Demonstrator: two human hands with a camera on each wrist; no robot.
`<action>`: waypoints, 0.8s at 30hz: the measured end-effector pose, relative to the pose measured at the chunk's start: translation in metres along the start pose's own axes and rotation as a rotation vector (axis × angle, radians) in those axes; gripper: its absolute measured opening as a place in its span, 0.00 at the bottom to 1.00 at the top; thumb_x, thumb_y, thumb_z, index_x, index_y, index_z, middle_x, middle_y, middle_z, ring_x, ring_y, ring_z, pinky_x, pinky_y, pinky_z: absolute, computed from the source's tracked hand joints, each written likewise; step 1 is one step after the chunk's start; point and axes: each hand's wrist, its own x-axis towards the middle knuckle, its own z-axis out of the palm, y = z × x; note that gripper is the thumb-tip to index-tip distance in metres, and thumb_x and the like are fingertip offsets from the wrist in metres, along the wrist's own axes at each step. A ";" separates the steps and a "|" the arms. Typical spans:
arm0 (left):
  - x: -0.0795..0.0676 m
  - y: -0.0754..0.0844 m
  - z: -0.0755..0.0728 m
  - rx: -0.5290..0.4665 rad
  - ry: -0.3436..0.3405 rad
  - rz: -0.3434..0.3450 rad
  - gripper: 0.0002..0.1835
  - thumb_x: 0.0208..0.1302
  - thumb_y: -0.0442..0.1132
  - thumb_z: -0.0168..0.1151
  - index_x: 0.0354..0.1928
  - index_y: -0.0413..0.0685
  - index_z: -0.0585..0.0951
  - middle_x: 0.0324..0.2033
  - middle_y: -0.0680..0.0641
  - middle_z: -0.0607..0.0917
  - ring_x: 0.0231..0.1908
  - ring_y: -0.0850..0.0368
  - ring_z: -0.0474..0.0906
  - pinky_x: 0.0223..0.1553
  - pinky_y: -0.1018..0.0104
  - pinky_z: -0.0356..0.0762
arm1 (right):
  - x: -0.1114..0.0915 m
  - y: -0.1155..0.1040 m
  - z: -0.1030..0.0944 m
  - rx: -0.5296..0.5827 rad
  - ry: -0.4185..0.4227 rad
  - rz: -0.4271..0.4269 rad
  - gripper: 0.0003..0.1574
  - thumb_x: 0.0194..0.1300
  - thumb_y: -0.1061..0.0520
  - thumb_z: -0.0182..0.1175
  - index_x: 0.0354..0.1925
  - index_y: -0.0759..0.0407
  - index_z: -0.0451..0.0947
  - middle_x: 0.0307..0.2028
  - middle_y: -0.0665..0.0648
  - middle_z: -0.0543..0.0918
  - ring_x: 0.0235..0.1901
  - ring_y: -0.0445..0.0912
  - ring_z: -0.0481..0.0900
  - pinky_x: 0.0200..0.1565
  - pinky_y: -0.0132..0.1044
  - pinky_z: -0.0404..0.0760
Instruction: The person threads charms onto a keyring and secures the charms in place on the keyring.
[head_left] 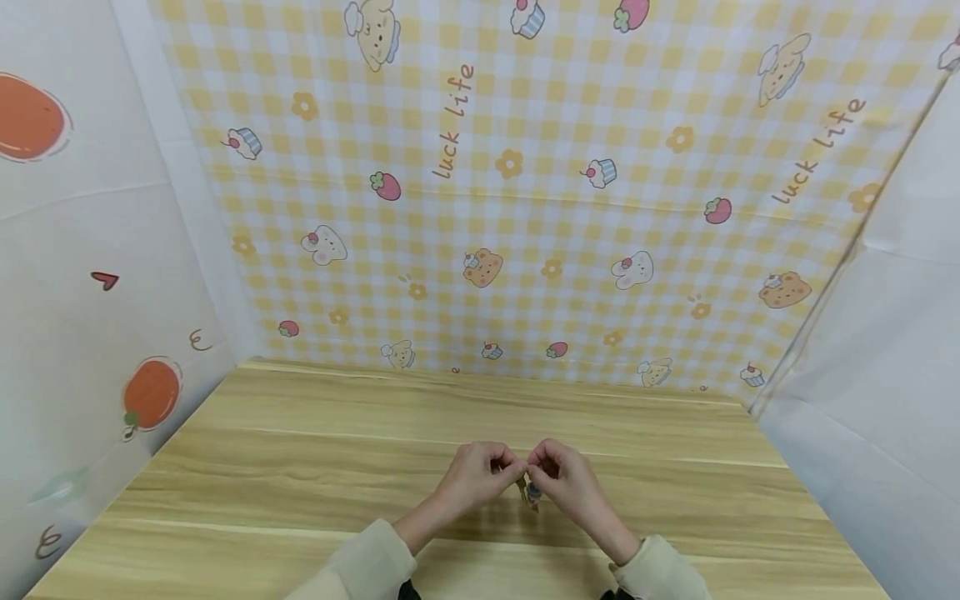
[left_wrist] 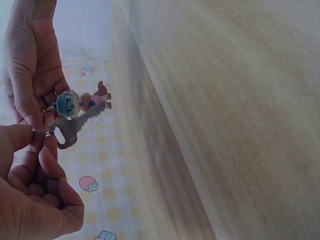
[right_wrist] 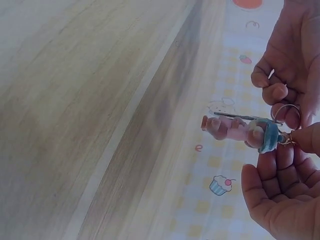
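Observation:
Over the table, my left hand [head_left: 478, 477] and right hand [head_left: 573, 483] meet at the fingertips. My left thumb and fingers pinch a thin metal key ring [right_wrist: 286, 105]. From it hangs a key [left_wrist: 71, 131] with a dark rounded head and toothed blade. A small gold-coloured clasp [right_wrist: 286, 138] sits between my right thumb and fingers. Below the clasp dangles a small figurine charm [right_wrist: 237, 131] with a blue cap and pinkish body. Key and charm hang side by side, overlapping in the left wrist view. Fingertips partly hide where ring and clasp meet.
The wood-grain table [head_left: 337, 450] extends beneath both hands. Behind it rises a yellow-checked cloth [head_left: 450, 217] printed with cartoon figures. White cloth panels stand to the left [head_left: 90, 217] and right [head_left: 885, 333].

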 end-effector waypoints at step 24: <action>-0.002 0.000 0.000 0.019 0.003 -0.014 0.13 0.67 0.44 0.62 0.28 0.43 0.85 0.24 0.49 0.84 0.19 0.70 0.65 0.22 0.76 0.64 | -0.001 0.001 0.004 -0.050 0.018 -0.054 0.05 0.62 0.71 0.58 0.30 0.65 0.77 0.24 0.57 0.80 0.23 0.29 0.68 0.26 0.26 0.71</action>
